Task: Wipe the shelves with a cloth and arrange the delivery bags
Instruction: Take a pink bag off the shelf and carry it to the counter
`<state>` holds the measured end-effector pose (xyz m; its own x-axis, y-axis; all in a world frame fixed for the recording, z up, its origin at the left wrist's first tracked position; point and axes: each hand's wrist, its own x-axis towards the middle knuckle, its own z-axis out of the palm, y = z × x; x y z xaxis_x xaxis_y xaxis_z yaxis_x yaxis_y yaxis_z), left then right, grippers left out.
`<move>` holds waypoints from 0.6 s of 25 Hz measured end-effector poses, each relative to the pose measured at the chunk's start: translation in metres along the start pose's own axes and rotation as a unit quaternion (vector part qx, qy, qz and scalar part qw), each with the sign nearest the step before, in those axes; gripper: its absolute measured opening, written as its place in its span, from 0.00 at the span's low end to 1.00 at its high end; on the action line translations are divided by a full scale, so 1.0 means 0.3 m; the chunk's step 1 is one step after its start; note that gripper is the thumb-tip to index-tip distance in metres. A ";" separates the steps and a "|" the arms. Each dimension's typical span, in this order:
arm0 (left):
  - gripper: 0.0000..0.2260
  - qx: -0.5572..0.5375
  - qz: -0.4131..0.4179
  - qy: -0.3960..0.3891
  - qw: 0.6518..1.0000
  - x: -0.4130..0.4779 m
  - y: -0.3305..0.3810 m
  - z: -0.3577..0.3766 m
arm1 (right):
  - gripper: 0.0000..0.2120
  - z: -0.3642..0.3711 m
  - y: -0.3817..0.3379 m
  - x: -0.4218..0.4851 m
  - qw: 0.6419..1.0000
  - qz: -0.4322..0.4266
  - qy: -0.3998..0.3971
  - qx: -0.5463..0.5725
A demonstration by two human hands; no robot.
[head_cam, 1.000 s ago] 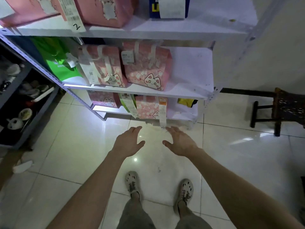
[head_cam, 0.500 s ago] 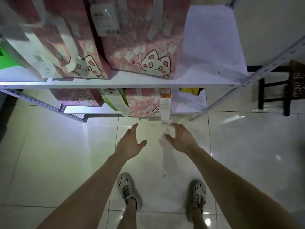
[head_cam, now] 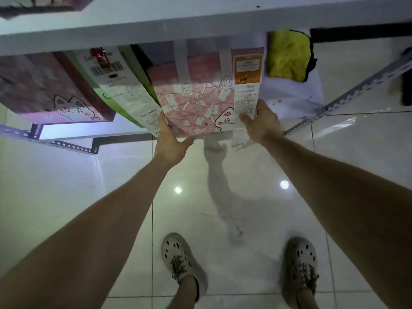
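Observation:
A pink cat-print delivery bag (head_cam: 196, 103) with a long receipt stands on the bottom shelf (head_cam: 294, 101), its front edge past the shelf lip. My left hand (head_cam: 169, 141) grips its lower left corner. My right hand (head_cam: 263, 123) presses its right side by the receipt. A yellow cloth (head_cam: 287, 54) lies crumpled at the back of the same shelf, right of the bag. A green bag (head_cam: 124, 85) with a white receipt leans just left of it, and another pink cat bag (head_cam: 49, 90) stands further left.
The white shelf board above (head_cam: 200, 21) spans the top of the view. A perforated metal upright (head_cam: 365, 83) slants at the right, a metal rail (head_cam: 66, 144) at the lower left. My two shoes (head_cam: 180, 262) stand on glossy white floor tiles.
I have bent lower toward the bottom shelf. Both hands, open and in the air before, have reached forward and taken hold of the pink cat-print bag.

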<state>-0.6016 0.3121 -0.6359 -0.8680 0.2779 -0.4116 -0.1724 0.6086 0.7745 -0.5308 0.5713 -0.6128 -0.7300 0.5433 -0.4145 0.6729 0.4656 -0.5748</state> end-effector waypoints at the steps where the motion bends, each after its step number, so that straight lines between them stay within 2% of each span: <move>1: 0.39 0.008 0.002 0.005 1.000 -0.008 0.004 -0.004 | 0.20 0.002 0.009 -0.005 1.000 0.003 0.013 0.000; 3: 0.30 0.037 -0.001 0.009 0.999 -0.053 0.008 -0.006 | 0.17 -0.003 0.039 -0.048 0.999 0.003 0.036 0.007; 7: 0.22 0.080 -0.035 -0.011 0.996 -0.244 0.046 -0.005 | 0.11 -0.052 0.120 -0.259 0.996 0.015 0.060 0.057; 12: 0.07 0.087 -0.097 0.006 0.991 -0.575 0.205 -0.034 | 0.07 -0.225 0.146 -0.592 0.994 0.053 0.022 0.094; 15: 0.06 0.076 -0.113 0.025 0.990 -0.809 0.353 -0.068 | 0.04 -0.380 0.131 -0.771 0.993 0.057 -0.011 0.105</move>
<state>-0.4186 0.2938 -0.4441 -0.8378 0.0862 -0.5391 -0.2963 0.7576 0.5816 -0.3220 0.5435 -0.4590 -0.6547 0.5680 -0.4987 0.7133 0.2458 -0.6564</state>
